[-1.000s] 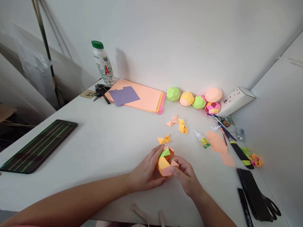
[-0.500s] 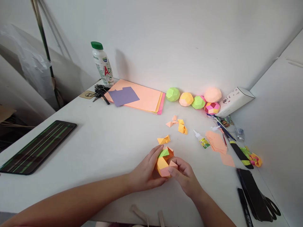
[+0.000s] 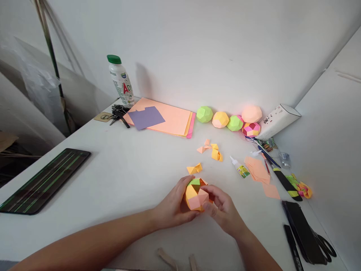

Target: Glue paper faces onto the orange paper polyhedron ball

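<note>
Between my hands, low over the front of the table, is a folded paper ball point(image 3: 194, 199) in orange, peach and green, with a gap at its top right. My left hand point(image 3: 176, 201) wraps its left side, thumb beneath and fingers behind. My right hand point(image 3: 221, 209) grips the right side, thumb and index finger at a peach piece by the gap. Just beyond lies an orange folded paper piece point(image 3: 194, 168). Farther back are more orange folded pieces point(image 3: 216, 153) and small peach ones point(image 3: 205, 146).
Finished paper balls point(image 3: 220, 119) line the wall. A glue bottle point(image 3: 239, 167), peach paper squares point(image 3: 257, 169), a utility knife point(image 3: 287, 184) and scissors point(image 3: 324, 244) lie right. Paper sheets point(image 3: 172, 114), a white bottle point(image 3: 121, 82) and keys point(image 3: 120, 113) sit back left; a tablet point(image 3: 47, 178) lies left.
The peach piece at the gap has moved left and in against the ball, and my right fingers have shifted around it. My left hand keeps its hold. The view has tilted slightly.
</note>
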The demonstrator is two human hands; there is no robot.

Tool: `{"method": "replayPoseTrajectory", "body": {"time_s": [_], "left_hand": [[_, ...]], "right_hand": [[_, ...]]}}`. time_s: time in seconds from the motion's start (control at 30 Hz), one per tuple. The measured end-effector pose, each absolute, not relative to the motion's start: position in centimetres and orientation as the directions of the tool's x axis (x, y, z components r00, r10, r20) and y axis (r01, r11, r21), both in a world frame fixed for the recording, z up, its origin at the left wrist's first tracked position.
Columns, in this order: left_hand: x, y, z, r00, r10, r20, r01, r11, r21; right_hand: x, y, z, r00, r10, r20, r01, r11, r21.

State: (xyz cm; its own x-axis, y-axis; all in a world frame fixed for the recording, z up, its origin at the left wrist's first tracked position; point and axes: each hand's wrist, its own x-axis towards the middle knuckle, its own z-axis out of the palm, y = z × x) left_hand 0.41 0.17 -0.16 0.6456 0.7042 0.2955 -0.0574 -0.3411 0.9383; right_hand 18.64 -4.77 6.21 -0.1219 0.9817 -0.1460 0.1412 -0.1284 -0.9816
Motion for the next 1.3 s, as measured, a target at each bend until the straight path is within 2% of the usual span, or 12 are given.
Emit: {"method": "replayPoseTrajectory", "body": {"time_s": [0.07, 0.13, 0.2, 0.37, 0.57, 0.63, 0.7, 0.77, 0.93, 1.1, 1.3], "left_hand": [[0.3, 0.3, -0.3, 0.676, 0.680, 0.284, -0.116, -0.283, 0.952], [0.2, 0.4, -0.3, 0.725, 0.619, 0.301, -0.181, -0.250, 0.951], [0.2, 0.4, -0.2, 0.765, 0.550, 0.336, -0.226, -0.259, 0.939], [0.2, 0.3, 0.0, 0.779, 0.511, 0.362, -0.234, -0.299, 0.925], [0.1, 0.4, 0.1, 0.787, 0.527, 0.321, -0.230, -0.232, 0.945], [0.2, 0.5, 0.3, 0.787, 0.524, 0.326, -0.252, -0.208, 0.945], [0.3, 0.5, 0.4, 0.790, 0.514, 0.335, -0.283, -0.179, 0.942], [0.4, 0.5, 0.3, 0.787, 0.519, 0.333, -0.295, -0.157, 0.943], [0.4, 0.5, 0.0, 0.757, 0.569, 0.322, -0.292, -0.147, 0.945], [0.3, 0.6, 0.0, 0.726, 0.591, 0.350, -0.298, -0.188, 0.936], [0.1, 0.8, -0.1, 0.751, 0.583, 0.309, -0.328, -0.077, 0.942]], "right_hand": [[19.5, -4.3, 5.9, 0.084, 0.995, -0.049, 0.193, -0.065, -0.979], [20.6, -3.5, 5.3, 0.296, 0.953, 0.067, 0.284, -0.021, -0.959], [21.6, -2.7, 4.5, 0.373, 0.918, 0.136, 0.348, -0.003, -0.937], [22.1, -1.5, 2.1, 0.264, 0.943, 0.203, 0.490, 0.050, -0.870], [21.1, 0.4, 0.3, 0.124, 0.941, 0.314, 0.609, 0.178, -0.773], [21.1, 1.2, 0.0, -0.048, 0.933, 0.357, 0.684, 0.291, -0.669], [21.2, 1.7, -0.4, -0.261, 0.895, 0.363, 0.758, 0.423, -0.497], [21.4, 1.9, -0.9, -0.385, 0.856, 0.344, 0.789, 0.499, -0.360], [21.5, 1.8, -1.3, -0.370, 0.823, 0.431, 0.773, 0.530, -0.348], [21.5, 1.5, -1.2, -0.266, 0.831, 0.488, 0.796, 0.475, -0.375], [22.0, 1.3, -1.2, -0.184, 0.837, 0.516, 0.815, 0.423, -0.395]]}}
